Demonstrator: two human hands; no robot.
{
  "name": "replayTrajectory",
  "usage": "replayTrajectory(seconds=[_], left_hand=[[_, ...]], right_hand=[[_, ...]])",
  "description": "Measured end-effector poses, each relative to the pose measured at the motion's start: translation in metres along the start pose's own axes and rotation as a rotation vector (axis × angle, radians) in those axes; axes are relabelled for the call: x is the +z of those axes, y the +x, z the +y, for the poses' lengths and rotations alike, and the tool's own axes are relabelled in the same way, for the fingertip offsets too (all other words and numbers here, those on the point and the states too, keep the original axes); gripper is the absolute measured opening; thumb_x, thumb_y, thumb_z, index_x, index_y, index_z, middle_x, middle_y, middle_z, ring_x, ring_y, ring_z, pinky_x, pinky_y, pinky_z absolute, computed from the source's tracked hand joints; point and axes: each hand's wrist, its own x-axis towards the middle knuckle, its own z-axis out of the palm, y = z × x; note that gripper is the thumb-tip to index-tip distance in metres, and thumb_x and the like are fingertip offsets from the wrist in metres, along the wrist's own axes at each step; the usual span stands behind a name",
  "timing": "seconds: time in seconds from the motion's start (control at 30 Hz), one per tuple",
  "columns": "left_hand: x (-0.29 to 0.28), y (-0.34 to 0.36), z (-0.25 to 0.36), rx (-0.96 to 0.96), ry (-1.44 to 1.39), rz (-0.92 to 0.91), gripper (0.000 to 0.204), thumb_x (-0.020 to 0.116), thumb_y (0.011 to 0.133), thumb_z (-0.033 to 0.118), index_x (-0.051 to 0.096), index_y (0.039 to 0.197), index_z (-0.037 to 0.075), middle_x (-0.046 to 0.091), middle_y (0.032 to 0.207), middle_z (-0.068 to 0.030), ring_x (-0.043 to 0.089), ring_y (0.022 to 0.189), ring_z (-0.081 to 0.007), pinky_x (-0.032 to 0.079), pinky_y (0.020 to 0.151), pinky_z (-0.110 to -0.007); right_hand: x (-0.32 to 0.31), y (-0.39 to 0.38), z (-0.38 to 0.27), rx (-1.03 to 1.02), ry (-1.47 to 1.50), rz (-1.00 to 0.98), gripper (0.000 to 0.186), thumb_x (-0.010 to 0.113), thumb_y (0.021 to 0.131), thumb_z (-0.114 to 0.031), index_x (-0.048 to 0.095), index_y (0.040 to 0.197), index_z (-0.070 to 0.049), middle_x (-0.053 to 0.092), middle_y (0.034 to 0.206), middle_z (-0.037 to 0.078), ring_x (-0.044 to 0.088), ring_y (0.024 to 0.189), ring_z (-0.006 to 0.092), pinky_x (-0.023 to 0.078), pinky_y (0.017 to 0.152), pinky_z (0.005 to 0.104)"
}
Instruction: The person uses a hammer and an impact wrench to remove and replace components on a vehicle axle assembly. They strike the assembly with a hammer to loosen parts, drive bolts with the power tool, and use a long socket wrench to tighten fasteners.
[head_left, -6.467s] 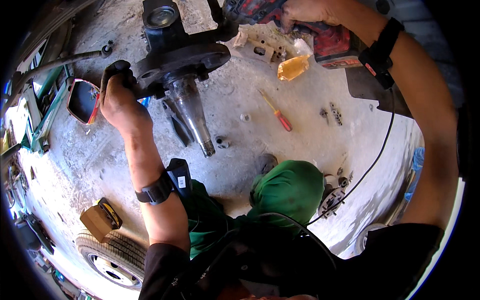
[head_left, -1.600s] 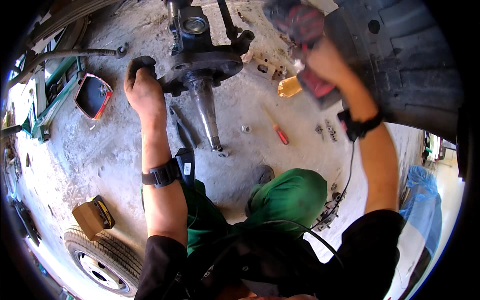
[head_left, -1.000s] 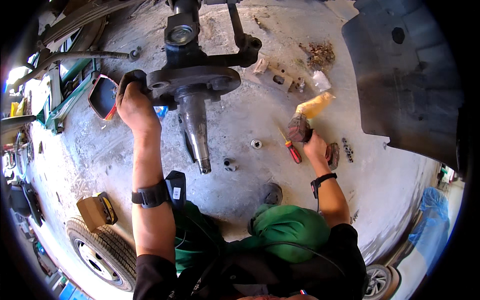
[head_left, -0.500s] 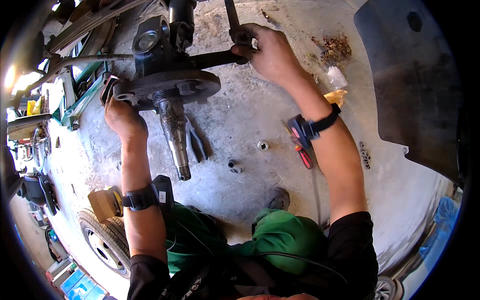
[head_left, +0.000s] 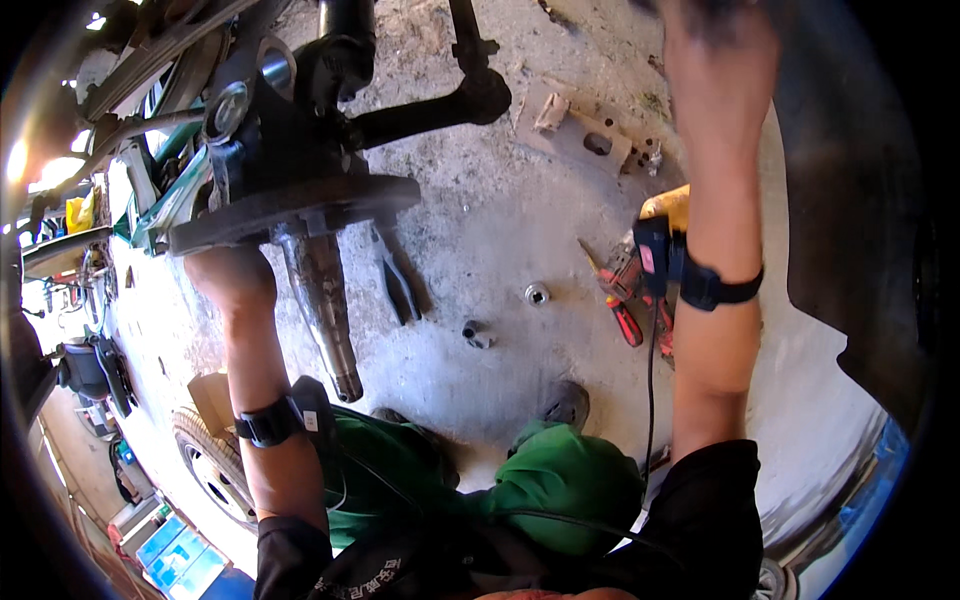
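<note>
Left hand (head_left: 232,278): up against the flange (head_left: 300,208), fingers hidden behind it, grip impossible to tell.
Right hand (head_left: 715,35): way up at the top edge, blurred, can't tell if fingers are spread or together!
Spindle (head_left: 318,315): jutting from the flange, just right of the left hand.
Floor (head_left: 480,235): pliers (head_left: 402,287) near the spindle, socket (head_left: 538,294) farther right, screwdriver (head_left: 626,322) beside the power tool (head_left: 622,277).

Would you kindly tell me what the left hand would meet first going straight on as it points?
The left hand would probably meet the dark flange first; its fingers are hidden, so contact is unclear.
</note>
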Motion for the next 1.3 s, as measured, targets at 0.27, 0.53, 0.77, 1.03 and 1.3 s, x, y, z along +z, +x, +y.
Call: replayTrajectory(seconds=[0.27,0.53,0.77,1.03,1.3], left_hand=[[-0.023,0.004,0.0,0.112,0.026,-0.109,0.039,0.05,0.09,0.026,0.056,0.116,-0.002,0.062,0.106,-0.0134,0.062,0.089,-0.0242,0.051,0.08,-0.035],[-0.02,-0.011,0.03,0.234,0.405,-0.149,0.036,0.052,0.088,0.022,0.057,0.114,-0.002,0.063,0.104,-0.0134,0.062,0.088,-0.0241,0.051,0.079,-0.034],[-0.024,-0.05,0.036,0.118,0.527,-0.258,0.034,0.053,0.086,0.018,0.057,0.113,-0.001,0.063,0.102,-0.0134,0.062,0.087,-0.024,0.051,0.078,-0.034],[-0.018,-0.038,0.054,0.113,0.555,-0.233,0.031,0.055,0.084,0.014,0.058,0.111,-0.001,0.063,0.1,-0.0133,0.062,0.086,-0.0239,0.05,0.077,-0.034],[-0.016,-0.027,0.039,0.105,0.488,-0.199,0.03,0.057,0.082,0.009,0.059,0.11,-0.001,0.064,0.097,-0.0133,0.063,0.085,-0.0238,0.05,0.076,-0.033]], right_hand=[[-0.036,-0.186,0.158,0.331,-0.328,-0.065,0.027,0.075,0.078,-0.024,0.063,0.089,-0.002,0.066,0.077,0.01,0.065,0.067,0.0234,0.051,0.064,0.0303],[-0.062,-0.255,0.182,0.267,-0.504,0.043,0.029,0.07,0.083,-0.024,0.062,0.092,0.002,0.065,0.086,0.013,0.064,0.074,0.0265,0.05,0.068,0.034],[-0.057,-0.252,0.186,0.288,-0.389,0.061,0.029,0.066,0.087,-0.022,0.06,0.096,0.005,0.064,0.09,0.015,0.063,0.077,0.028,0.05,0.069,0.034],[-0.056,-0.258,0.186,0.353,-0.35,0.029,0.036,0.065,0.088,-0.024,0.056,0.104,0.007,0.064,0.091,0.017,0.064,0.079,0.0289,0.051,0.071,0.0345],[-0.059,-0.268,0.189,0.337,-0.413,0.041,0.037,0.067,0.086,-0.023,0.056,0.103,0.008,0.062,0.09,0.019,0.063,0.076,0.0319,0.051,0.068,0.0369]])
